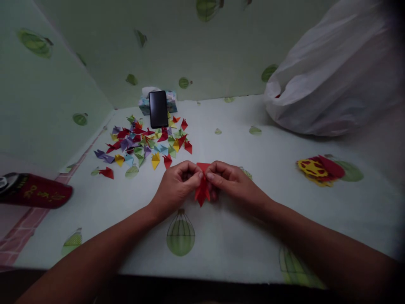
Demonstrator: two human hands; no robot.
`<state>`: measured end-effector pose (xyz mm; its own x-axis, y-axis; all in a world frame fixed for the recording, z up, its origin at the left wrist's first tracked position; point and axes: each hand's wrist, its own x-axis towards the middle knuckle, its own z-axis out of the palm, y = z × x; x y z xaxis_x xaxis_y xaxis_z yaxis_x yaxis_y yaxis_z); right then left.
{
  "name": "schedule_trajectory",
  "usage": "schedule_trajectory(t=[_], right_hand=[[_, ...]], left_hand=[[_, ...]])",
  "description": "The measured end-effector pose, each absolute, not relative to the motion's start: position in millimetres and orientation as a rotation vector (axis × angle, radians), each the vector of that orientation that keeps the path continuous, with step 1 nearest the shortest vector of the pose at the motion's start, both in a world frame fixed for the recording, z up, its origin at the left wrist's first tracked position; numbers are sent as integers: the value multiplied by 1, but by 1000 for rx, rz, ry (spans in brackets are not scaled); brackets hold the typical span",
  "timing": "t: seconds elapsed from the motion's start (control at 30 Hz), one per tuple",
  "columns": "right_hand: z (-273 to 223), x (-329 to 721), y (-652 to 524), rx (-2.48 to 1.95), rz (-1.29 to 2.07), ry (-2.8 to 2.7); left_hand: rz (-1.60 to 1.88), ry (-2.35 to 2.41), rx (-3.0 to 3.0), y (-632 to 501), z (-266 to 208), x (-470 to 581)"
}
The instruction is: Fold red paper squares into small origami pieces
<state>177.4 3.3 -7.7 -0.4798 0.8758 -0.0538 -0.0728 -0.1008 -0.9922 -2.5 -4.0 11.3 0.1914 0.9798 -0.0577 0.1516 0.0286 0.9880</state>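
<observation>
Between my two hands, over the middle of the table, is a folded piece of red origami paper. My left hand pinches its left side between thumb and forefinger. From the other side my right hand grips it with thumb and fingers. A flat red edge shows above the fingertips and a pointed end hangs below them; the middle of the paper is covered by the thumbs. Beyond my left hand lies a heap of small folded paper cranes in red, purple, yellow, green and blue.
A dark phone leans on a tissue box behind the cranes. A red can stands at the left edge. On the right lie red and yellow cut-out pieces, with a big white plastic bag behind. Walls border the table's back and left.
</observation>
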Motion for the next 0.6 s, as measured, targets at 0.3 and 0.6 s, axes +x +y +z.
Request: schedule_trajectory(t=[0.3, 0.6], right_hand=[[-9, 177, 2, -901, 1676, -1470], [-12, 172, 0, -772, 1630, -1473]], left_hand=[[1050, 1217, 1339, -6, 8, 1], [1175, 1195, 1033, 2, 1, -1]])
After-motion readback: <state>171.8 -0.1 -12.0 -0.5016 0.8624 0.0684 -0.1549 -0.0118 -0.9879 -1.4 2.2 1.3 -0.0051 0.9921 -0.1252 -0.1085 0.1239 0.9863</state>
